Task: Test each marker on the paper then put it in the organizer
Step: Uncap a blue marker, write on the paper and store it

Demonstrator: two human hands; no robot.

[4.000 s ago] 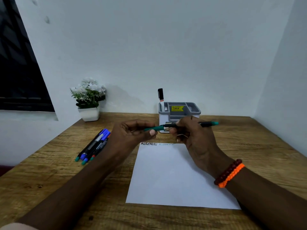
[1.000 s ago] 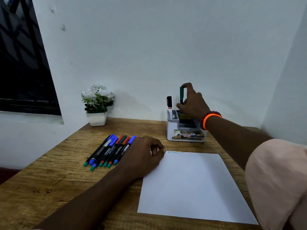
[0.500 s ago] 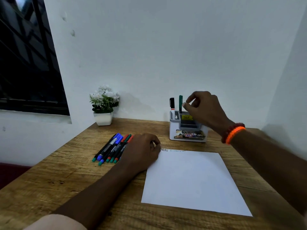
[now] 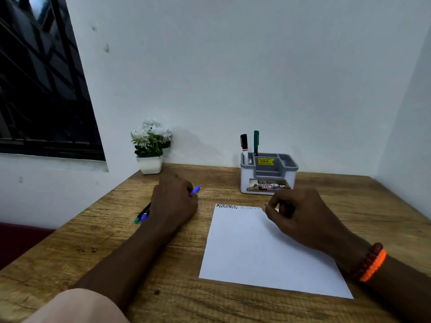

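A white paper (image 4: pixel 268 250) lies on the wooden desk, with black and green scribbles (image 4: pixel 227 206) along its top edge. Behind it stands the grey-and-white organizer (image 4: pixel 245 180); a black marker (image 4: pixel 244 143) and a green marker (image 4: pixel 256 141) stand upright in its left slots. My left hand (image 4: pixel 173 203) lies over the row of loose markers (image 4: pixel 141 215) and grips a blue marker whose cap (image 4: pixel 195 190) pokes out past my fingers. My right hand (image 4: pixel 300 213) rests on the paper's top right corner, fingers loosely curled, holding nothing.
A small white pot of white flowers (image 4: pixel 150 148) stands at the back left against the wall. A dark window (image 4: pixel 42 89) is on the left. White walls close the desk at the back and right. Bare wood lies between paper and organizer.
My right hand let go of the green marker in the organizer and came back down onto the paper. My left hand slid left from the paper's edge onto the loose markers.
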